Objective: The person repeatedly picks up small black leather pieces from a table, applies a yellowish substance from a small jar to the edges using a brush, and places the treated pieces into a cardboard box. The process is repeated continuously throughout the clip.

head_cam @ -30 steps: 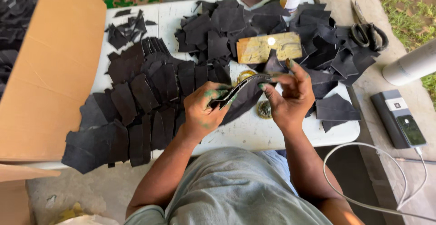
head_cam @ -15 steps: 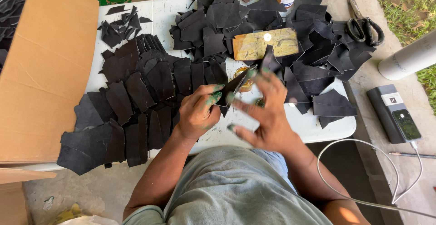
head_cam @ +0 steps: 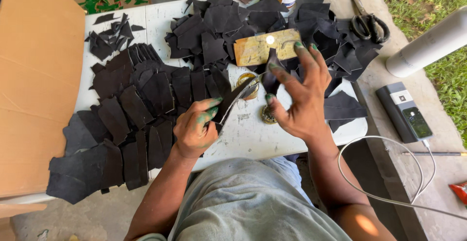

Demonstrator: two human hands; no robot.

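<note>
Head view, looking down on a white table. At centre frame a dark curved leather strip is pinched at its lower end between thumb and fingers of the left hand, which is closed around it; the fingertips carry green stain. The strip rises toward the upper right, its far end near a small black piece that sits between the thumb and forefinger of the right hand. That hand is spread, fingers fanned and mostly open, only thumb and forefinger closing lightly on the piece. Judged from this posture, the step in hand is bringing piece and strip together; the next move would call for aligning their edges and pressing them with both thumbs.

Just beneath the strip stands a small open jar, and a round lid lies below the right thumb. Behind, a yellowish wooden block rests among heaped black offcuts. Overlapping black panels fill the left of the table. Scissors lie at upper right; a cardboard sheet borders the left edge.
</note>
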